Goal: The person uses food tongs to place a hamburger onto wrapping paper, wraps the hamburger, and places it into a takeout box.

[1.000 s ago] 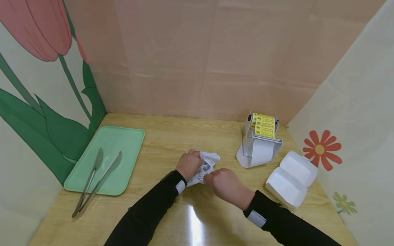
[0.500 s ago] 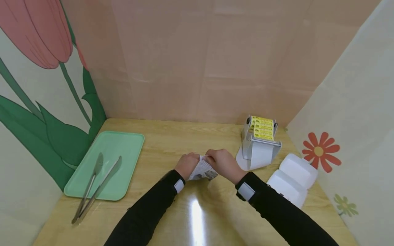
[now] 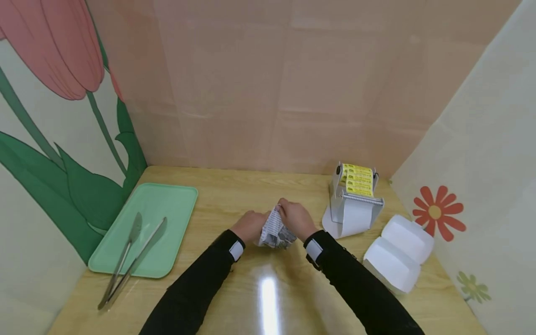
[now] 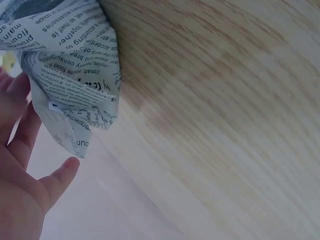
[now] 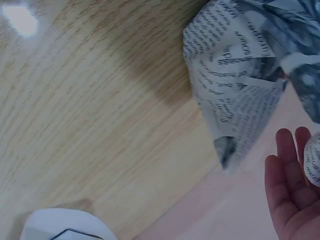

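At the far left I have a green tray (image 3: 177,200) on the wooden table (image 3: 234,186), with what look like metal tongs (image 3: 121,260) lying partly on it. Next is the left hand (image 3: 250,226): its thumb stands apart and its fingers run behind the crumpled printed paper (image 3: 276,235), so I cannot tell whether it grips. The paper sits mid-table, between both hands. The right hand (image 3: 296,219) seems to pinch its upper edge. I'd steady the body of the paper with the left and draw that edge gently with the right, since it could tear at a crease. Farther right are a label dispenser (image 3: 336,202) and an open white box (image 3: 389,260). From here I can't see what the folds hide, or whether they touch the table; the right wrist view crops the right thumb.
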### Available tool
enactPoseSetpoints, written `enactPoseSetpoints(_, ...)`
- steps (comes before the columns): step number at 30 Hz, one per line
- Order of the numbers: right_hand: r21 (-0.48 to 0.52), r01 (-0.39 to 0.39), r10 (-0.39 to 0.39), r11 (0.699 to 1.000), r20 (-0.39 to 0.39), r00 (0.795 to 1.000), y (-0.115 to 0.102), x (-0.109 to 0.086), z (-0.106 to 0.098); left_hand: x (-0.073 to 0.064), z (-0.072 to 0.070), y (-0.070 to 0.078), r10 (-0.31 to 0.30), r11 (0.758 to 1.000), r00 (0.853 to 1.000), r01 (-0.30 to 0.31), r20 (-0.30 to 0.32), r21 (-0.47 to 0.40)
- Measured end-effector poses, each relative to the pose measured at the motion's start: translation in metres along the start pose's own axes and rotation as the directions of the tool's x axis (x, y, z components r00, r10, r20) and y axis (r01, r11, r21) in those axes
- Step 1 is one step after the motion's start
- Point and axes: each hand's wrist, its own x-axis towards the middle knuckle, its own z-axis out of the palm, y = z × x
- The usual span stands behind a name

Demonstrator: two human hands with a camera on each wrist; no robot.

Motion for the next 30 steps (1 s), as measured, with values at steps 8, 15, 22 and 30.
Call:
enactPoseSetpoints(8, -0.052, 0.003, -0.005, 0.999, -0.038, 0.999, 0.019, 0.01, 0.031, -0.005, 0.001, -0.005, -0.176, 0.963, 0.983, 0.185, 0.06, -0.195)
enactPoseSetpoints(15, -0.124, 0.025, -0.028, 0.992, -0.024, 0.999, 0.026, 0.016, 0.05, -0.007, -0.003, -0.001, -0.198, 0.954, 0.973, 0.219, 0.117, -0.206)
enactPoseSetpoints(22, -0.169, -0.016, 0.016, 0.986, -0.002, 1.0, 0.024, 0.016, 0.056, -0.01, -0.002, 0.002, -0.167, 0.955, 0.984, 0.177, 0.063, -0.24)
enactPoseSetpoints(30, -0.141, -0.029, 0.013, 0.99, -0.112, 0.994, 0.03, 0.017, 0.061, -0.012, -0.004, 0.0, -0.245, 0.816, 0.965, 0.256, 0.092, -0.518)
